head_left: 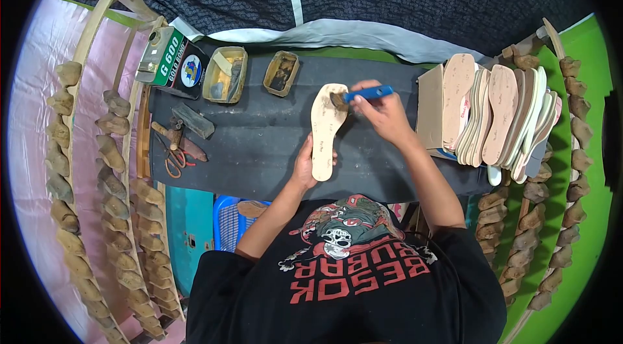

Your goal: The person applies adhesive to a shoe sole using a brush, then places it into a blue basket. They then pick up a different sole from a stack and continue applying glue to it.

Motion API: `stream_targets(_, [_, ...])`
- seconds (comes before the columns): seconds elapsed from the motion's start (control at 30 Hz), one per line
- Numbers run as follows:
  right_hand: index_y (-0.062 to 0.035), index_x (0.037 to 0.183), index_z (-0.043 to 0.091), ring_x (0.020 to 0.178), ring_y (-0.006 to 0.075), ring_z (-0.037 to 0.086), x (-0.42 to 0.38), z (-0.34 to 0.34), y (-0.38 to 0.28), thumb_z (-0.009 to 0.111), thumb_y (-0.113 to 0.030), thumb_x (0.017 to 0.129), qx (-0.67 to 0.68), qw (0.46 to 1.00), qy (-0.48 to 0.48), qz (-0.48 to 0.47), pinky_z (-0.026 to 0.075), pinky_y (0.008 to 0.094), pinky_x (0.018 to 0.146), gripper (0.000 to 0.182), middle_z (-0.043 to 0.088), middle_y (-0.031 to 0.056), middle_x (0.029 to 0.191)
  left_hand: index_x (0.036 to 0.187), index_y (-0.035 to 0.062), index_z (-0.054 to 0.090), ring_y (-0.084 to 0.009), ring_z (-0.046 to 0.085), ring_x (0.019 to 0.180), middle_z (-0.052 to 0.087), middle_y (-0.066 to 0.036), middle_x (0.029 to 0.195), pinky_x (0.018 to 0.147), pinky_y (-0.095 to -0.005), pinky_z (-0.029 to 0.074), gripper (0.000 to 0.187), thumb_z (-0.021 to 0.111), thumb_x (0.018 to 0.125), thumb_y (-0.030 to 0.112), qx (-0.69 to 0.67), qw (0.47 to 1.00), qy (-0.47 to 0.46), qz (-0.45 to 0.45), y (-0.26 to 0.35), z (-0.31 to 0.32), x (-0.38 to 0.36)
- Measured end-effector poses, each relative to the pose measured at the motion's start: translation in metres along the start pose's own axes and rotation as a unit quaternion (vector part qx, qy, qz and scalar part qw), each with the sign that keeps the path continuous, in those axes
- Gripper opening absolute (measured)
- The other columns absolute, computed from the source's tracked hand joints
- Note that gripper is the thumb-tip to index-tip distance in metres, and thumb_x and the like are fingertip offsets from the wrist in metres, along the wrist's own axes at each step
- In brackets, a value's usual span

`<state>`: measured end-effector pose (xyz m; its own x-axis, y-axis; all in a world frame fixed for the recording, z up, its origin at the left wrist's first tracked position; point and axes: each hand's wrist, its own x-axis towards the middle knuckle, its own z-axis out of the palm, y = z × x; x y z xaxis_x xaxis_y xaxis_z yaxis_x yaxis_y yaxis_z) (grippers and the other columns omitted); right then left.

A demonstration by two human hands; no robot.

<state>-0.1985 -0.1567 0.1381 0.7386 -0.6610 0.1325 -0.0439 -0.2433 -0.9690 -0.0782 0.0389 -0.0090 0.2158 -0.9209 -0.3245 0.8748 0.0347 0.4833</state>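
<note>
My left hand [305, 164] grips a pale shoe insole [322, 140] near its narrow heel end, the fingers wrapped around its edges. The insole is held upright in the view, its wide end away from me, with small dark printed marks on its face. In my right hand [387, 115] is a brush with a blue handle [373, 92]. The dark bristles [339, 101] touch the wide end of the insole, where a brownish smear shows.
At right, many insoles [500, 107] stand stacked beside a cardboard box [430, 110]. Back left are a glue can [170, 62] and two tubs [224, 75] [281, 73]. Scissors [174, 161], a hammer [170, 133] and a dark block [193, 121] lie at left. Racks of shoe lasts [113, 125] flank the table.
</note>
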Motion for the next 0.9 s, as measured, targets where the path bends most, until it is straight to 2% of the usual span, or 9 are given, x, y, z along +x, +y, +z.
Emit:
stream_targets(0.1, [0.0026,0.124,0.062,0.084,0.0111,0.068,0.032,0.023,0.022,0.06,-0.011,0.105,0.059,0.998,0.0,0.017,0.056,0.0272,0.077,0.024,0.073,0.01,0.099,0.146,0.0103,0.048,-0.0224,0.069,0.089,0.068,-0.01,0.121,0.073,-0.0395,0.06,0.054,0.04,0.109,0.05,-0.011,1.0,0.01,0.016,0.006,-0.005,-0.004])
stream_targets(0.2, [0.0019,0.12,0.064,0.082,0.0113,0.069,0.06,0.048,0.036,0.059,-0.011,0.104,0.093,0.995,0.011,0.02,0.058,0.0278,0.075,0.021,0.074,0.0092,0.096,0.141,0.0086,0.054,-0.0219,0.069,0.088,0.067,-0.009,0.124,0.073,-0.0395,0.06,0.054,0.041,0.109,0.05,-0.02,0.999,0.021,0.04,0.014,-0.013,-0.008])
stream_targets(0.23, [0.0013,0.121,0.064,0.076,0.0108,0.067,0.07,0.058,0.043,0.058,-0.013,0.105,0.094,0.995,0.014,0.01,0.057,0.027,0.071,0.023,0.074,0.0093,0.095,0.14,0.0081,0.056,-0.0218,0.069,0.088,0.067,-0.009,0.124,0.073,-0.0394,0.06,0.053,0.041,0.109,0.049,-0.023,0.998,0.033,0.045,0.017,-0.019,-0.01])
stream_targets(0.33, [0.0011,0.12,0.065,0.074,0.01,0.066,0.099,0.079,0.052,0.058,-0.016,0.105,0.054,0.998,0.014,0.023,0.055,0.0272,0.068,0.024,0.075,0.0091,0.093,0.138,0.007,0.057,-0.0218,0.069,0.088,0.068,-0.009,0.123,0.073,-0.0396,0.06,0.053,0.042,0.109,0.048,-0.035,0.996,0.056,0.058,0.023,-0.031,-0.02])
stream_targets(0.5, [0.0004,0.112,0.069,0.066,0.011,0.064,0.136,0.11,0.081,0.059,-0.021,0.104,0.026,0.998,0.008,0.063,0.053,0.0282,0.061,0.025,0.075,0.0084,0.091,0.137,0.0064,0.058,-0.0221,0.069,0.087,0.068,-0.009,0.123,0.073,-0.0398,0.06,0.052,0.042,0.109,0.047,-0.053,0.994,0.069,0.07,0.027,-0.046,-0.037])
stream_targets(0.6, [0.0008,0.117,0.066,0.067,0.0085,0.062,0.146,0.121,0.09,0.059,-0.023,0.105,-0.024,0.995,-0.016,0.097,0.052,0.0255,0.059,0.028,0.074,0.009,0.094,0.137,0.0063,0.058,-0.0227,0.069,0.087,0.067,-0.009,0.123,0.073,-0.0403,0.059,0.052,0.043,0.108,0.047,-0.079,0.992,0.063,0.073,0.026,-0.056,-0.043])
stream_targets(0.7, [0.0018,0.116,0.067,0.067,0.009,0.063,0.15,0.129,0.1,0.058,-0.026,0.106,-0.04,0.993,-0.015,0.113,0.052,0.026,0.058,0.03,0.074,0.0084,0.092,0.138,0.0062,0.057,-0.0232,0.069,0.087,0.067,-0.01,0.123,0.073,-0.0408,0.059,0.052,0.043,0.108,0.047,-0.092,0.992,0.066,0.064,0.028,-0.063,-0.047])
stream_targets(0.9, [0.0027,0.116,0.065,0.069,0.0106,0.064,0.141,0.122,0.09,0.054,-0.023,0.107,0.052,0.995,0.028,0.078,0.053,0.0267,0.062,0.03,0.074,0.0094,0.09,0.138,0.0068,0.057,-0.0234,0.068,0.087,0.067,-0.011,0.123,0.073,-0.0412,0.058,0.052,0.044,0.108,0.047,-0.075,0.993,0.07,0.056,0.037,-0.067,-0.045])
